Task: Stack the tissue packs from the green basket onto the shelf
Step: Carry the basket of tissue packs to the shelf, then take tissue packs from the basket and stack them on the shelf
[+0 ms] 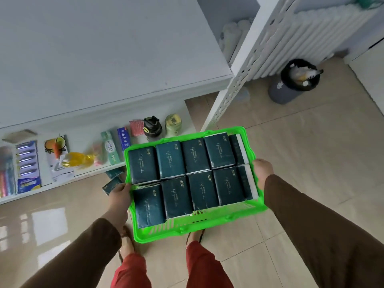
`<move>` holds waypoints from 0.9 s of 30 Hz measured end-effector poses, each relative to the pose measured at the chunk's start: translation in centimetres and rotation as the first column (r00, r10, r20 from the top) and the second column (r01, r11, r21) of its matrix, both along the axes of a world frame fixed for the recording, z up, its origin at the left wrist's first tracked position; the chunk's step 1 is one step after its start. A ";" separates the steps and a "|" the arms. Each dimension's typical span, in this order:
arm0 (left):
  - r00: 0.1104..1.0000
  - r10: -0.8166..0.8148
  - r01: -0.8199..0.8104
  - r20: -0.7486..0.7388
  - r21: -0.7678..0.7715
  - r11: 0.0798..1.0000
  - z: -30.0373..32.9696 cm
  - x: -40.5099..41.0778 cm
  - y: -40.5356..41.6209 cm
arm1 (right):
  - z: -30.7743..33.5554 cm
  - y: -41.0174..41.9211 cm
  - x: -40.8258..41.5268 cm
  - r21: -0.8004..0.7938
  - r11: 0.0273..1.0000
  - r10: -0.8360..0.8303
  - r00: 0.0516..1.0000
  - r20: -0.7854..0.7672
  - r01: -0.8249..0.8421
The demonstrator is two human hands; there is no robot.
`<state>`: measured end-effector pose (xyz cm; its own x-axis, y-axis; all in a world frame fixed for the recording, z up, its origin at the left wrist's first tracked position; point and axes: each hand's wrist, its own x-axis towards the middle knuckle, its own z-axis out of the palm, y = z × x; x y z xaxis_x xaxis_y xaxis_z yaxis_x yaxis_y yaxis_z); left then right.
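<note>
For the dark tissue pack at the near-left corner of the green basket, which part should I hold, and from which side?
Come from above. The near-left tissue pack lies flat, label up, boxed in by the green basket wall and neighbouring packs, so only its top is free. Pinch across its two long edges. Both hands are holding the basket, so one probably has to be freed first.

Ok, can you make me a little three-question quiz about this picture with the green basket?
1. True or false: the green basket stands on the floor.
2. What holds the basket's two short sides?
A. one hand
B. both hands
C. a hook
3. Fill in: the tissue packs lying flat in the basket are dark ____ in colour.

Key:
1. False: it is carried above the floor.
2. B: the left hand and right hand each hold a side.
3. Green.
</note>
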<state>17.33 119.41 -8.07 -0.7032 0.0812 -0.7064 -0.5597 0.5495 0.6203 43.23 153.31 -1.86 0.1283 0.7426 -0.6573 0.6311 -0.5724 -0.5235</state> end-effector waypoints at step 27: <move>0.550 -0.762 0.648 -0.343 -0.401 0.648 -1.7 -1.6 4.8 | -3.9 -12.0 -10.3 0.348 0.633 0.720 0.691 0.063 -0.691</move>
